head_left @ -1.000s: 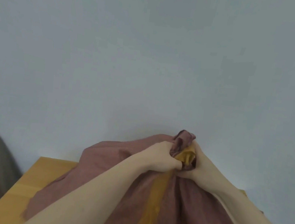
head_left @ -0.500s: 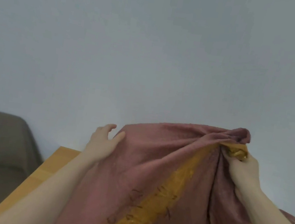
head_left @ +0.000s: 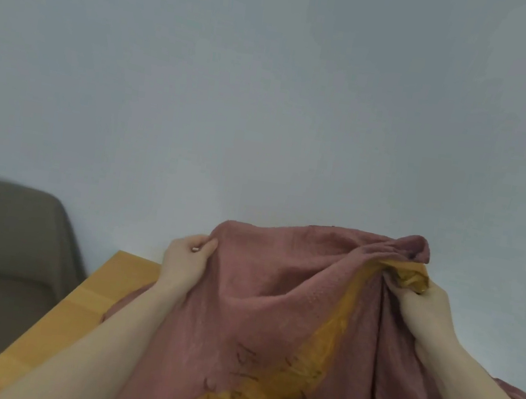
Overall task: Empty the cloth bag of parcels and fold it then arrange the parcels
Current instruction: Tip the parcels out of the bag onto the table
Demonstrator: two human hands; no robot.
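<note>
Since 0.5 s ago, left hand (head_left: pixel 186 258) has closed its fingers on the cloth bag (head_left: pixel 272 319) edge. Right hand (head_left: pixel 422 303) grips the bunched top. Bag hangs above the table (head_left: pixel 77 308); no parcels visible. Spread both grips evenly.

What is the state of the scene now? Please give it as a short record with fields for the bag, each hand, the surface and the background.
bag: dusty-pink cloth bag with a mustard-yellow band, lifted and spread above the table
left hand: left hand pinches the bag's upper left edge
right hand: right hand grips the bunched upper right corner
surface: light wooden table
parcels: none visible
background: grey-brown upholstered chair, pale grey wall
</note>
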